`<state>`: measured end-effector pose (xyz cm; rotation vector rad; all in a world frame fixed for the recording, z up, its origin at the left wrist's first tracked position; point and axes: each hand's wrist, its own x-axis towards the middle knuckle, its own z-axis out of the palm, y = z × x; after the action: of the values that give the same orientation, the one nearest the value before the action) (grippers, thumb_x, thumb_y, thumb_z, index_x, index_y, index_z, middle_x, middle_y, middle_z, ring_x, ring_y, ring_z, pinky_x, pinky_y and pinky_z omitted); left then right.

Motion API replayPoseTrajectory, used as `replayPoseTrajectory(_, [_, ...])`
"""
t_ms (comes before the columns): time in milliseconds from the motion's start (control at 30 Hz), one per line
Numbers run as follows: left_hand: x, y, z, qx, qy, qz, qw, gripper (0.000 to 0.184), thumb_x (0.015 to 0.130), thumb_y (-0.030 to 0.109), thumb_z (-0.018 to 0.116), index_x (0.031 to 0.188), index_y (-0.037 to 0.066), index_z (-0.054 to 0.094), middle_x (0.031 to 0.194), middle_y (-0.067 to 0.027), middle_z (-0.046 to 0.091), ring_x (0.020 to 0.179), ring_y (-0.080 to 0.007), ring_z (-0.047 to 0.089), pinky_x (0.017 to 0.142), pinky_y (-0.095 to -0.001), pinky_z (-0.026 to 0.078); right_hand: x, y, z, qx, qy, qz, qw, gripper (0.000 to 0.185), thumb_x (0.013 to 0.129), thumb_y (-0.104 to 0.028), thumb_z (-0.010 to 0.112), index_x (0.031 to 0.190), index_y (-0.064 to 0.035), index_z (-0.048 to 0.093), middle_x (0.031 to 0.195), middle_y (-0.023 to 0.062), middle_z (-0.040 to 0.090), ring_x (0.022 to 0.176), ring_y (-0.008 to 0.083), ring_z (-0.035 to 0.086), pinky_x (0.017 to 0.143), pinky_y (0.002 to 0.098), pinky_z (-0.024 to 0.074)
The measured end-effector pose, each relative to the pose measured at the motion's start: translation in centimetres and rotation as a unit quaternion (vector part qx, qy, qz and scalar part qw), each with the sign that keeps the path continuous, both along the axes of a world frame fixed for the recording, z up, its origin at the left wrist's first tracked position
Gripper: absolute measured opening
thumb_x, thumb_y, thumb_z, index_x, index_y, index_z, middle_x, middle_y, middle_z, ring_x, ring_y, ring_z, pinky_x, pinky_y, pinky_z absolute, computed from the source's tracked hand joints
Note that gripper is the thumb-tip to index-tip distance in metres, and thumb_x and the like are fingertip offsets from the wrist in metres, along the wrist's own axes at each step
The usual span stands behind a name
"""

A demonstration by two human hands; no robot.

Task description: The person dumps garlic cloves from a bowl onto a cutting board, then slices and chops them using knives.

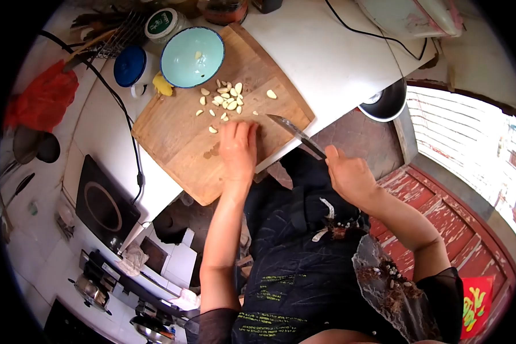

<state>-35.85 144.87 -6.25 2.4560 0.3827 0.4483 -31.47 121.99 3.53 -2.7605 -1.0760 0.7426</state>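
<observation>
My right hand (352,176) is wrapped round the handle of a kitchen knife (295,132), its blade pointing up and left over the board's right side. On the wooden cutting board (177,152) rests my left hand (238,148), fingers bent and pressed together; whatever lies under the fingertips is hidden. Just beyond those fingers is a loose pile of peeled garlic cloves (231,104), with several scattered around it. One single clove (271,94) sits apart, to the right. A pale turquoise bowl (183,54) with a dark blue rim stands at the board's far left corner, a clove inside.
A blue-lidded container (130,66) and a green-lidded jar (161,26) stand by the bowl, near a yellow piece (163,86). A black cable (123,109) runs down the left to an induction cooker (104,203). A dark pot (385,102) is beyond the counter's right edge.
</observation>
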Motion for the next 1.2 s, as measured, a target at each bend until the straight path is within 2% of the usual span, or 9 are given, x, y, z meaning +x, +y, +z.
replayPoseTrajectory(200, [-1.5, -1.4, -1.3, -0.031, -0.011, 0.012, 0.999, 0.015, 0.076, 0.0, 0.069, 0.089, 0.004, 0.064, 0.087, -0.0094, 0.058, 0.082, -0.0296, 0.055, 0.071, -0.0388, 0.047, 0.3, 1.2, 0.5, 0.004, 0.017, 0.01, 1.0, 0.014, 0.079, -0.003, 0.055, 0.088, -0.0033, 0.045, 0.072, 0.0121, 0.057, 0.056, 0.0313, 0.063, 0.051, 0.0393, 0.0526])
replayPoseTrajectory(267, [-1.9, -1.3, -1.3, -0.013, -0.02, -0.007, 1.0, 0.018, 0.076, -0.002, 0.068, 0.092, 0.003, 0.064, 0.09, -0.0102, 0.06, 0.083, -0.0301, 0.055, 0.073, -0.0389, 0.048, 0.3, 1.5, 0.6, 0.001, 0.049, 0.006, 0.999, 0.01, 0.086, -0.005, 0.053, 0.089, -0.0025, 0.043, 0.074, 0.0179, 0.057, 0.06, 0.0385, 0.061, 0.051, 0.0446, 0.0494])
replayPoseTrajectory(300, [-1.9, -1.3, -1.4, -0.013, -0.019, -0.006, 1.0, 0.018, 0.076, -0.002, 0.068, 0.092, 0.003, 0.064, 0.09, -0.0102, 0.06, 0.083, -0.0301, 0.055, 0.073, -0.0389, 0.048, 0.4, 1.6, 0.7, 0.001, 0.049, 0.006, 0.999, 0.01, 0.086, -0.005, 0.053, 0.089, -0.0025, 0.043, 0.074, 0.0179, 0.057, 0.06, 0.0385, 0.061, 0.051, 0.0446, 0.0494])
replayPoseTrajectory(600, [-2.2, -1.4, -1.5, -0.011, -0.019, -0.004, 1.0, 0.02, 0.076, -0.005, 0.064, 0.095, 0.002, 0.063, 0.093, -0.0109, 0.06, 0.086, -0.0311, 0.055, 0.075, -0.0389, 0.048, 0.5, 1.7, 1.3, -0.005, 0.037, 0.041, 0.998, 0.012, 0.081, -0.001, 0.053, 0.089, -0.0021, 0.043, 0.074, 0.0165, 0.056, 0.062, 0.0371, 0.062, 0.052, 0.043, 0.0509])
replayPoseTrajectory(800, [-2.3, -1.3, -1.5, -0.004, -0.011, -0.008, 1.0, 0.023, 0.075, -0.006, 0.063, 0.097, 0.003, 0.062, 0.096, -0.0108, 0.06, 0.087, -0.0311, 0.054, 0.076, -0.039, 0.048, 0.6, 2.7, 1.4, -0.022, 0.071, 0.043, 0.996, 0.015, 0.079, 0.0, 0.054, 0.09, -0.0013, 0.043, 0.075, 0.017, 0.056, 0.061, 0.0358, 0.062, 0.052, 0.0413, 0.0513])
replayPoseTrajectory(867, [-2.3, -1.4, -1.6, 0.001, -0.004, -0.003, 1.0, 0.023, 0.075, -0.006, 0.063, 0.096, 0.003, 0.062, 0.096, -0.011, 0.06, 0.086, -0.0314, 0.054, 0.076, -0.0393, 0.047, 0.1, 3.1, 0.1, -0.032, -0.012, 0.084, 0.996, 0.017, 0.077, -0.005, 0.059, 0.089, -0.0036, 0.046, 0.069, 0.0102, 0.057, 0.056, 0.0239, 0.065, 0.047, 0.0305, 0.0524])
replayPoseTrajectory(1100, [-2.2, 0.8, -0.6, -0.056, -0.035, 0.028, 0.997, 0.018, 0.078, -0.004, 0.065, 0.095, 0.003, 0.063, 0.094, -0.0128, 0.06, 0.085, -0.0321, 0.056, 0.075, -0.0376, 0.048, 0.0, 2.9, -0.6, -0.039, -0.003, 0.078, 0.996, 0.017, 0.078, -0.004, 0.058, 0.09, -0.0028, 0.046, 0.07, 0.0105, 0.057, 0.056, 0.0246, 0.064, 0.047, 0.0315, 0.0529])
replayPoseTrajectory(1167, [-1.1, 2.6, 1.7, -0.104, -0.059, 0.074, 0.99, 0.015, 0.082, -0.002, 0.066, 0.095, 0.003, 0.064, 0.093, -0.0117, 0.061, 0.082, -0.0247, 0.06, 0.07, -0.0317, 0.05, 0.0, 3.1, -0.4, -0.036, -0.005, 0.07, 0.997, 0.018, 0.078, -0.004, 0.058, 0.092, -0.0021, 0.046, 0.071, 0.0117, 0.057, 0.056, 0.0262, 0.065, 0.048, 0.0331, 0.0534])
replayPoseTrajectory(1200, [-0.4, 3.1, 2.7, -0.102, -0.06, 0.073, 0.99, 0.015, 0.082, -0.002, 0.066, 0.095, 0.003, 0.064, 0.093, -0.0117, 0.061, 0.082, -0.0247, 0.06, 0.07, -0.0317, 0.05, 0.0, 3.1, -0.4, -0.034, -0.006, 0.069, 0.997, 0.018, 0.078, -0.004, 0.058, 0.092, -0.0021, 0.046, 0.071, 0.0117, 0.057, 0.056, 0.0262, 0.065, 0.048, 0.0331, 0.0534])
